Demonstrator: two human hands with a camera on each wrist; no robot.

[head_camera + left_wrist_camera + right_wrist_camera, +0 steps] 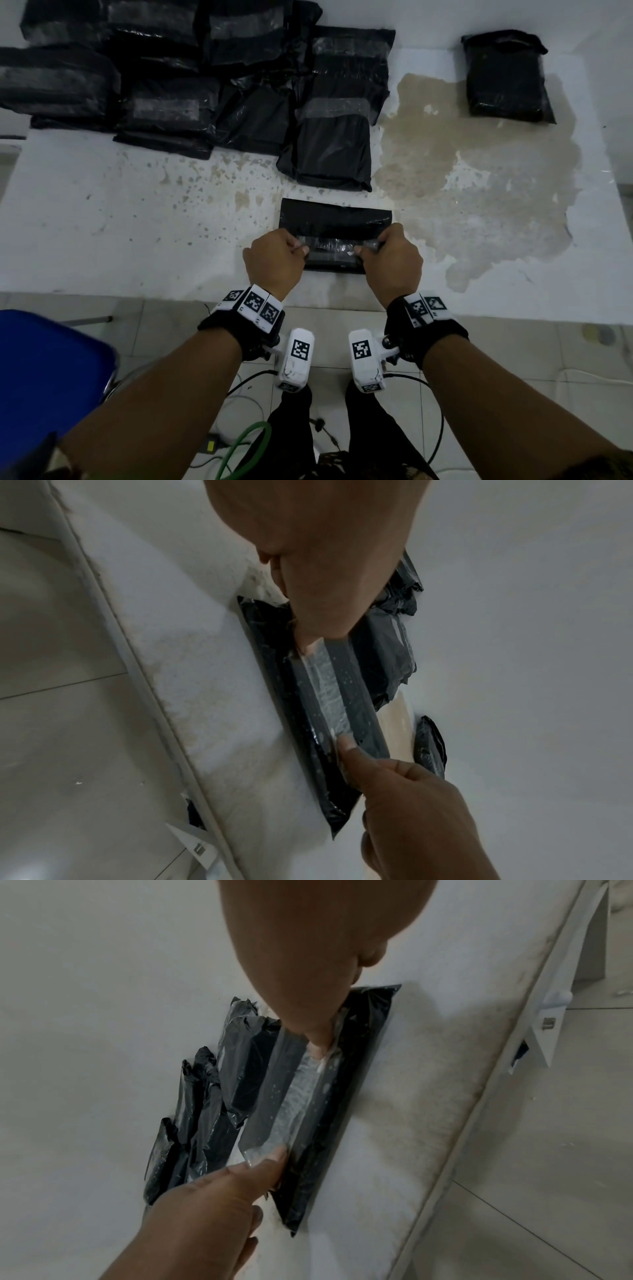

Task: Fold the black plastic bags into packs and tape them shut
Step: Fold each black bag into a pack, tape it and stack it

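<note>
Left hand: left hand (pixel 274 262) has its fingers curled, pinching the left end of a clear tape strip (pixel 330 247) between thumb and fingertips (pixel 308 642).
Right hand: right hand (pixel 392 262) is curled the same way on the strip's right end, thumb (pixel 316 1042) on top.
Why held so: the strip is stretched taut between both hands, likely so it goes down flat and unwrinkled across the fold.
Tape contact: whether the middle already sticks to the plastic is hard to tell in the dim views; it lies right at the surface.
Pack in hand: one folded black pack (pixel 335 222) lies flat near the front edge of the table (pixel 137 212), long side across, between the two hands, so the flap seam faces up under the tape.
Finished stack: behind it, to the left, taped packs (pixel 191 78) overlap in a heap; I count about eight, though the overlaps hide some edges.
Nearest finished pack: one taped pack (pixel 334 144) sits just beyond the working pack, apart from it.
Lone pack: one more pack (pixel 507 78) lies far right, well apart from the heap.
Table surface: white paint is worn off in one large brown patch (pixel 479 178) between the heap and the lone pack.
</note>
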